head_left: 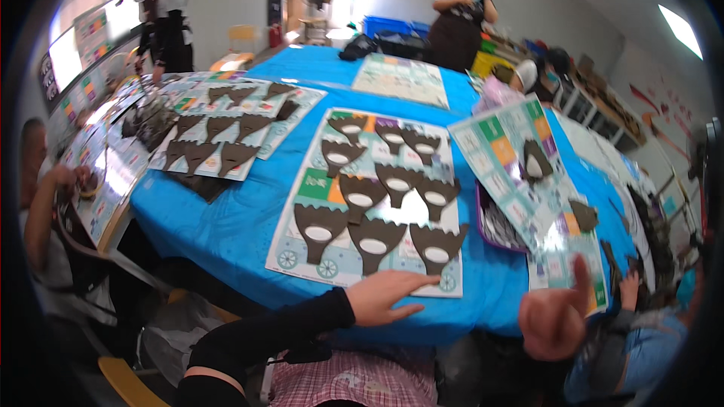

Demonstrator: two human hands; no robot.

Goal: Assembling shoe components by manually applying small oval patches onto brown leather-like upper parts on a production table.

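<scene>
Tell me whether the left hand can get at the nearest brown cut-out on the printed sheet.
Probably yes. The left hand lies flat, fingers spread, on the near edge of the printed sheet, and the nearest brown cut-out sits just beyond its fingertips with nothing between them.

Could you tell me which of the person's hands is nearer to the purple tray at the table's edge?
The right. The right hand is just below the purple tray, while the left hand lies flat on the printed sheet, further to the tray's left.
</scene>
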